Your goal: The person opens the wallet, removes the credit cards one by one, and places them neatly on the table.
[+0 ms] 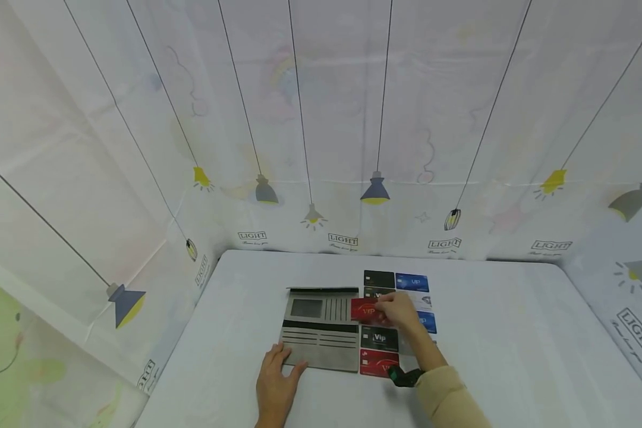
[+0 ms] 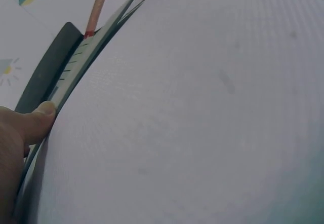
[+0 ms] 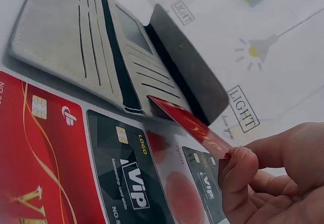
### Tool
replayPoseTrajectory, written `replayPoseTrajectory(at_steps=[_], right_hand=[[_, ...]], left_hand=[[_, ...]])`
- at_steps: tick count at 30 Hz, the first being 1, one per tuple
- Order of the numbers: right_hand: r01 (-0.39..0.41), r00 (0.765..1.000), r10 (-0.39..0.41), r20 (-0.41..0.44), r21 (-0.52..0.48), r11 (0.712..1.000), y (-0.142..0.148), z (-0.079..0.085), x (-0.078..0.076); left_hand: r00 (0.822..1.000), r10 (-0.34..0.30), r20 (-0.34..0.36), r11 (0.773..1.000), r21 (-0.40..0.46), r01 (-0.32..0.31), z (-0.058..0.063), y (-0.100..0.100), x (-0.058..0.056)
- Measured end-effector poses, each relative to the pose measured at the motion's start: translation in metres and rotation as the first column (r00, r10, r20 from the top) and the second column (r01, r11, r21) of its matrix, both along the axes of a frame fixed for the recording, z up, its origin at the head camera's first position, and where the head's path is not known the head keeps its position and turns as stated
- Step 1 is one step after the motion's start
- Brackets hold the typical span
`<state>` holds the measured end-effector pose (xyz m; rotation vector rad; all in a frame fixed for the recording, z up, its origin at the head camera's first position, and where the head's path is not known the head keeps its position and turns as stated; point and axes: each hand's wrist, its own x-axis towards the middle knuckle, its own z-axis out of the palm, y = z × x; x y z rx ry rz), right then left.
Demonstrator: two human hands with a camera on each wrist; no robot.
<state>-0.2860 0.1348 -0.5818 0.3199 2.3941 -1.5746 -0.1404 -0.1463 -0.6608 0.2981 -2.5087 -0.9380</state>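
Observation:
A grey wallet (image 1: 321, 351) lies unfolded on the white table, with rows of card slots and a dark window pocket. My left hand (image 1: 277, 380) rests on its lower left corner; the thumb (image 2: 43, 113) touches the near edge. My right hand (image 1: 398, 309) pinches a red VIP card (image 3: 195, 127) by one end. The card's other end meets the slots on the wallet's upper right part; how far it sits inside cannot be told. In the right wrist view, the wallet's flap (image 3: 190, 62) stands raised behind the slots.
Right of the wallet, several cards lie in two columns, among them a black card (image 1: 378, 279), a blue card (image 1: 412, 282), a dark VIP card (image 3: 132, 176) and another red card (image 3: 45, 133). My right forearm covers some. A lamp-printed curtain (image 1: 321, 119) hangs behind the table.

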Motion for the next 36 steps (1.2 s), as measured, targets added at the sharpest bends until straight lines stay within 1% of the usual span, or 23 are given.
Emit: replayPoseTrajectory(at_steps=[4,9,12,15,22,25,29,36], right_hand=[[-0.008,0.999,0.009,-0.038,0.028,1.000,0.007,0.002,0.003],[0.004,0.998,-0.003,-0.063,0.015,1.000,0.019,0.003,0.006],[0.013,0.998,-0.013,-0.056,0.013,1.000,0.028,0.002,0.009],[0.003,0.998,-0.002,-0.057,0.012,1.000,0.037,0.000,0.013],[-0.010,0.995,0.009,-0.101,-0.009,1.000,0.054,0.003,0.031],[-0.015,0.996,0.014,-0.089,-0.008,1.000,0.063,0.004,0.041],[-0.024,0.997,0.025,-0.072,0.017,1.000,0.076,0.004,0.055],[-0.036,0.997,0.040,-0.073,0.056,0.998,0.098,0.002,0.076]], left_hand=[[1.000,0.002,0.013,1.000,0.002,-0.002,0.000,0.000,-0.001],[1.000,0.002,0.021,1.000,0.012,-0.002,0.000,-0.001,-0.003],[1.000,0.004,0.030,1.000,0.008,-0.004,0.000,-0.001,-0.003],[1.000,0.002,0.030,1.000,0.003,-0.002,0.000,-0.001,-0.003],[1.000,-0.012,0.023,1.000,0.025,0.012,0.002,0.000,-0.001],[1.000,-0.013,0.027,1.000,0.019,0.013,0.002,0.000,0.000],[1.000,-0.009,0.016,1.000,0.010,0.009,0.002,0.000,-0.001],[1.000,-0.018,0.004,1.000,0.017,0.018,0.002,0.000,0.001]])
